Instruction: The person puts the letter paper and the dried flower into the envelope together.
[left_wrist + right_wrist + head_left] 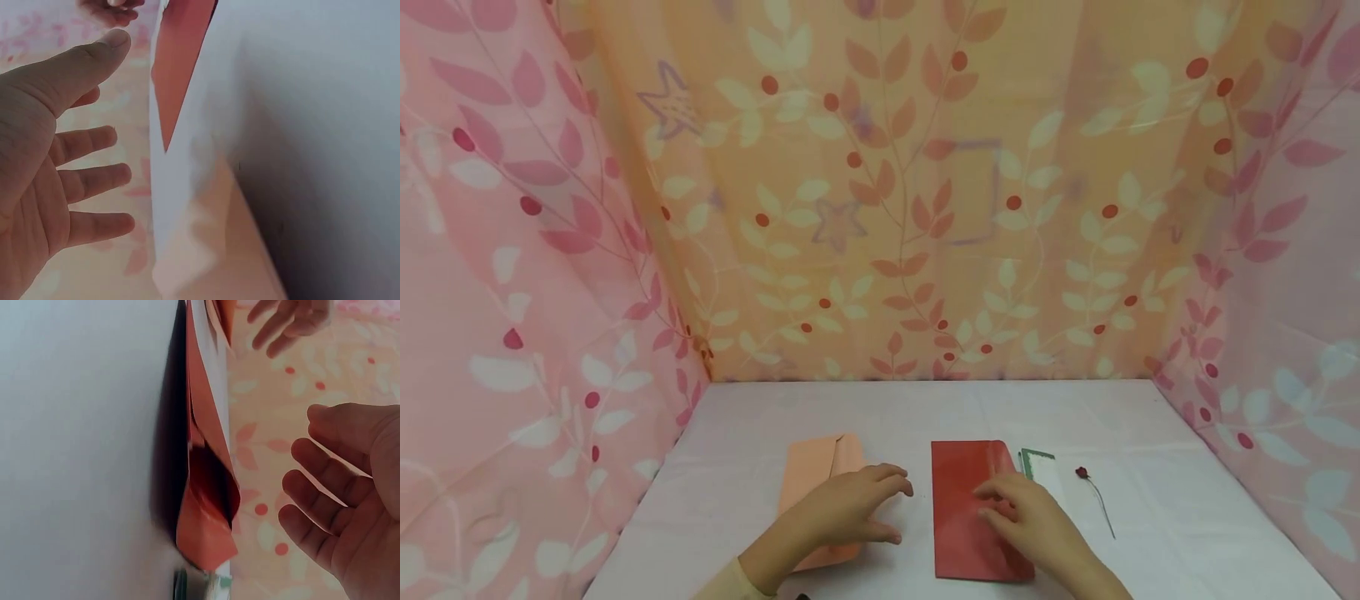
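Note:
A red envelope (966, 508) lies on the white table (1187, 517), its flap lifted a little in the right wrist view (209, 487). To its left lies a peach envelope (816, 475). My left hand (853, 508) hovers over the peach envelope's right edge with fingers spread and relaxed, palm bare in the left wrist view (69, 175). My right hand (1022, 512) is over the red envelope's right side, fingers straight and apart from it in the right wrist view (350, 506). Neither hand holds anything.
A white card with a green border (1040, 468) lies just right of the red envelope. A small dark red flower on a thin stem (1096, 493) lies further right. Pink and orange leaf-patterned cloth walls (880, 208) close in the table on three sides.

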The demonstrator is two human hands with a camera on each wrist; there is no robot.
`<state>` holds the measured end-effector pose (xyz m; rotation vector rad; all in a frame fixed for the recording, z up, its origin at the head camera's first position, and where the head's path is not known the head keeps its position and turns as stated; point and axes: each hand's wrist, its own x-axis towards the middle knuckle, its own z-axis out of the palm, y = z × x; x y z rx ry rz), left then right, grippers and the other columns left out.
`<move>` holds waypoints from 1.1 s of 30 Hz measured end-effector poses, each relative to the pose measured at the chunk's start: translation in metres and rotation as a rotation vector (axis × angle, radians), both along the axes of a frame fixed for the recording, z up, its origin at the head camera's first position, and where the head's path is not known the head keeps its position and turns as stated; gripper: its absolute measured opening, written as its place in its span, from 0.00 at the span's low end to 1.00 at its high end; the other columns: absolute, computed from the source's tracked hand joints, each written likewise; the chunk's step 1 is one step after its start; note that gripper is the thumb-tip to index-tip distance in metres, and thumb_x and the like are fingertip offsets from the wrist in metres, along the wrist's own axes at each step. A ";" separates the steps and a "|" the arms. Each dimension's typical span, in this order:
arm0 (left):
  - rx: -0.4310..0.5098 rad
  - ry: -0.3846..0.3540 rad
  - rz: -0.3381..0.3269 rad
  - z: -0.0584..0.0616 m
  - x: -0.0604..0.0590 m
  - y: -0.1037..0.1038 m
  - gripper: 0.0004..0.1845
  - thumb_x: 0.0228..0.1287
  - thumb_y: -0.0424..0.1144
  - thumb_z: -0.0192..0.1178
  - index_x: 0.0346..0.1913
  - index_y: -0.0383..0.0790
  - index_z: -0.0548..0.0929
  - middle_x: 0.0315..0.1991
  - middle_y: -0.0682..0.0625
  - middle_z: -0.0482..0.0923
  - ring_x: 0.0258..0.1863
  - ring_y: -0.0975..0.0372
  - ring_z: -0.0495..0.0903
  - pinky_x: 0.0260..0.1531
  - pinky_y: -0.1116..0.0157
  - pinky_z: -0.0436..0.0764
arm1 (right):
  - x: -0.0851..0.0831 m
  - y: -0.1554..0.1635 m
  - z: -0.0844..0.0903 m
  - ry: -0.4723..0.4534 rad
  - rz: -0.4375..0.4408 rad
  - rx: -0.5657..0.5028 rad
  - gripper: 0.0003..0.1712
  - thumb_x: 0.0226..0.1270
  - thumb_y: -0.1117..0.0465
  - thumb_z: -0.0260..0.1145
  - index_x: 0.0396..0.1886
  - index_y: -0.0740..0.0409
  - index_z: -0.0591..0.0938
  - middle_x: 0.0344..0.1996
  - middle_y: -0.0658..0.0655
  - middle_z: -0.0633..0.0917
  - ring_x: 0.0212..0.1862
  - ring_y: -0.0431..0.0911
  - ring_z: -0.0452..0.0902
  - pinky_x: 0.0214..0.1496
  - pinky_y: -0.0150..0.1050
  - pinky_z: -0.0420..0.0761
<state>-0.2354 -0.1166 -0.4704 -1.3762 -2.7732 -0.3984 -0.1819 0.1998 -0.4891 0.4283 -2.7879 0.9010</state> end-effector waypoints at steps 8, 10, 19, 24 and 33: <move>-0.011 -0.023 -0.034 -0.003 0.001 0.031 0.31 0.61 0.61 0.70 0.65 0.61 0.75 0.69 0.61 0.71 0.63 0.65 0.77 0.50 0.64 0.82 | -0.002 0.027 0.003 0.034 -0.067 0.026 0.14 0.61 0.55 0.78 0.46 0.38 0.87 0.45 0.33 0.83 0.51 0.38 0.78 0.50 0.40 0.83; -0.011 -0.041 -0.037 -0.002 0.002 0.039 0.31 0.61 0.60 0.70 0.66 0.60 0.75 0.69 0.63 0.71 0.65 0.67 0.75 0.51 0.65 0.82 | -0.002 0.031 0.002 0.074 -0.062 0.036 0.15 0.60 0.55 0.78 0.46 0.38 0.87 0.45 0.33 0.83 0.52 0.38 0.78 0.50 0.40 0.84; -0.049 -0.024 -0.077 -0.003 0.000 0.080 0.31 0.61 0.62 0.70 0.66 0.61 0.76 0.68 0.61 0.72 0.64 0.68 0.74 0.55 0.67 0.80 | -0.009 0.051 -0.011 0.057 -0.093 0.077 0.18 0.59 0.57 0.79 0.48 0.37 0.87 0.49 0.37 0.84 0.57 0.43 0.78 0.57 0.52 0.82; -0.080 -0.037 -0.061 -0.006 -0.005 0.096 0.35 0.59 0.65 0.69 0.69 0.63 0.74 0.70 0.57 0.70 0.68 0.64 0.72 0.60 0.64 0.79 | -0.012 0.058 -0.017 0.020 -0.087 0.082 0.18 0.58 0.57 0.79 0.48 0.38 0.87 0.51 0.39 0.84 0.57 0.44 0.78 0.59 0.53 0.81; -0.139 -0.101 -0.020 -0.011 -0.015 0.118 0.44 0.55 0.72 0.67 0.74 0.69 0.67 0.77 0.56 0.62 0.78 0.55 0.59 0.70 0.46 0.69 | -0.015 0.064 -0.033 0.011 -0.051 0.082 0.19 0.56 0.54 0.80 0.48 0.37 0.87 0.53 0.39 0.84 0.58 0.43 0.77 0.60 0.52 0.80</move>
